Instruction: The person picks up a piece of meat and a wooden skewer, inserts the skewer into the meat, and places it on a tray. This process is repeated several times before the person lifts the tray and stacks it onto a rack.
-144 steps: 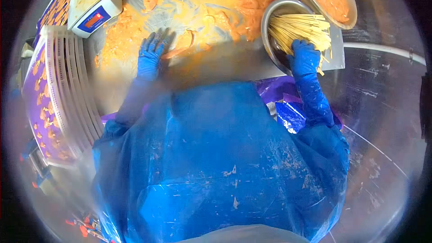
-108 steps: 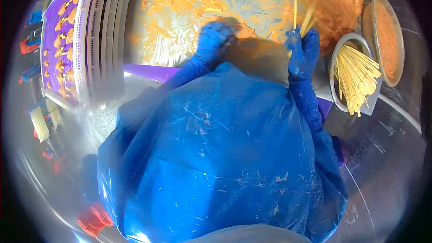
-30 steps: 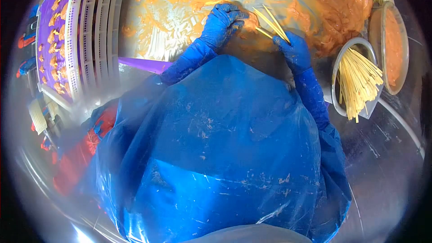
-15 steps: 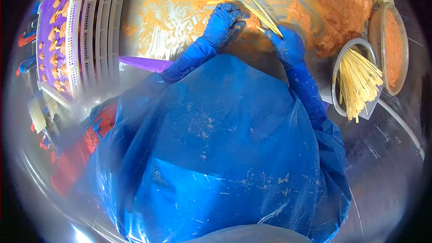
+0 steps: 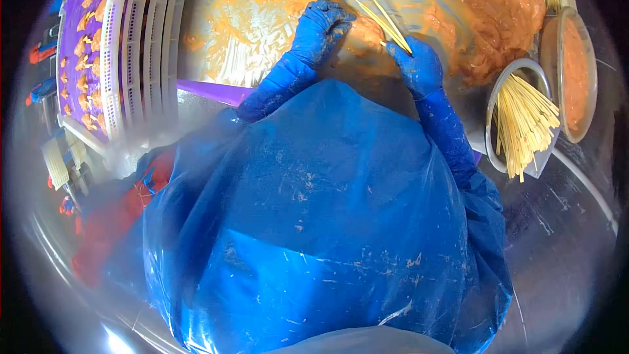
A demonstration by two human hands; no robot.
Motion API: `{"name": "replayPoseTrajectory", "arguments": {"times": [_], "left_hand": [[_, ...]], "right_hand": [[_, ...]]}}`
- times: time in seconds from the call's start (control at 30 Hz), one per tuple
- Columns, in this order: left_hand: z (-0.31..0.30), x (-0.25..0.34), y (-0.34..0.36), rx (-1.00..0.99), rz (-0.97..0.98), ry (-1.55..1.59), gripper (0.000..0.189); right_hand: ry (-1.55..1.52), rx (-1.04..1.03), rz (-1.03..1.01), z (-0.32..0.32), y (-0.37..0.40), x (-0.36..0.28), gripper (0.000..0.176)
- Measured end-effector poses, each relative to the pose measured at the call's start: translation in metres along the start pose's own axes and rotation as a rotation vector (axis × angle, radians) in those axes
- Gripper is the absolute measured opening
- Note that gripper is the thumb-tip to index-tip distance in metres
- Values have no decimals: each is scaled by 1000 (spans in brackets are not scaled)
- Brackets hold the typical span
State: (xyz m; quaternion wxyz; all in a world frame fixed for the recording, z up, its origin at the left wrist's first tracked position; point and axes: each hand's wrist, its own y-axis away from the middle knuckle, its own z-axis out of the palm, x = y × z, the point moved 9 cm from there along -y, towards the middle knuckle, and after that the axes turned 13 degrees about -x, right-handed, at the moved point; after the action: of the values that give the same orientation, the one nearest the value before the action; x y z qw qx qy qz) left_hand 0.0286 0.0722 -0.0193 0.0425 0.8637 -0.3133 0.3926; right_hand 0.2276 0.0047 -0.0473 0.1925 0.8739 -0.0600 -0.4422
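My right hand, in a blue glove, is closed around a few thin bamboo skewers that point up and to the left. A shorter skewer end shows at its fingertips, directed at a piece of orange marinated meat. My left hand, also gloved in blue, has its fingers curled and pinched at the left side of that meat. Its fingertips are partly hidden, and how far any skewer enters the meat cannot be made out. Both hands are over the metal table, close to the blue apron.
Marinated meat is heaped on the table. At right stand a container of skewers and a tub of orange mix. Stacked white trays are at left, the top one purple-lined with skewered meat.
My left hand has shifted slightly up and left, its fingers more tightly curled, leaving more of the meat in sight. My right hand has barely moved and still grips the skewers.
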Motion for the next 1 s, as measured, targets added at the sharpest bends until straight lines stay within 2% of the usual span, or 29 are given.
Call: {"name": "replayPoseTrajectory", "arguments": {"times": [0.2,0.43,0.53,0.63,0.7,0.73,0.8,0.83,0.9,1.0], "left_hand": [[4,0,0,-15,-13,-24,20],[4,5,0,-36,-12,-13,20],[3,5,2,16,-24,-12,21],[0,-1,2,17,-61,28,22],[-8,4,-2,-13,80,111,23],[-16,1,1,-9,83,108,23],[-36,-13,13,115,-19,104,22],[-33,-16,12,113,-23,108,22],[-21,-5,8,48,105,-127,19],[-5,-4,9,40,54,-25,20]], "right_hand": [[11,45,-7,2,-2,-7,34],[43,-12,6,10,-13,-16,34],[145,39,3,11,-14,-27,37],[198,47,30,10,-15,-23,32],[-123,-59,-110,17,-23,3,24],[-120,-58,-115,7,-13,4,24],[-356,-146,-54,-4,14,18,17],[-355,-149,-49,-7,18,27,17],[-417,-128,-29,-6,27,39,18],[-464,-102,35,-5,33,32,17]]}}
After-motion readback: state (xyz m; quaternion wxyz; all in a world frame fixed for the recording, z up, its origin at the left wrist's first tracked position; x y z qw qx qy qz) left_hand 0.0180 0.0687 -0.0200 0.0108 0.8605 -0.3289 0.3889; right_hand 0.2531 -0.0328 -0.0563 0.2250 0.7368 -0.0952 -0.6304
